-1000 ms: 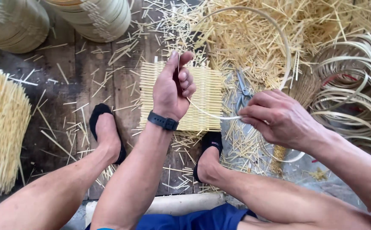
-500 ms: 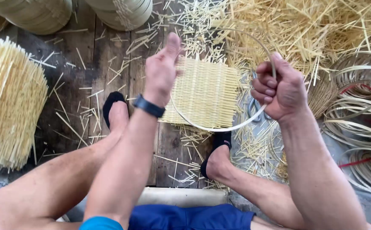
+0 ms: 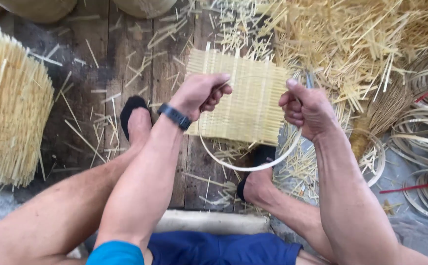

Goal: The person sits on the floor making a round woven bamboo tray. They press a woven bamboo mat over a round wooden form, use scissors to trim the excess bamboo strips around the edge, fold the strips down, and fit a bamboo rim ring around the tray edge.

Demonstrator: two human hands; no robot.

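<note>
Wooden floorboards [image 3: 125,54] lie bare left of both hands gripping bamboo hoop [image 3: 253,166].

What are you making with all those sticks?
A person sits over a wooden floor, bending a thin pale strip into a loop. The left hand and the right hand each grip one end. A flat woven mat lies beneath, with loose slivers and coiled strips to the right.

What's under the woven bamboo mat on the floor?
Dark wooden floorboards and loose bamboo splints show around the woven mat; whatever lies directly beneath the mat is covered.
</note>
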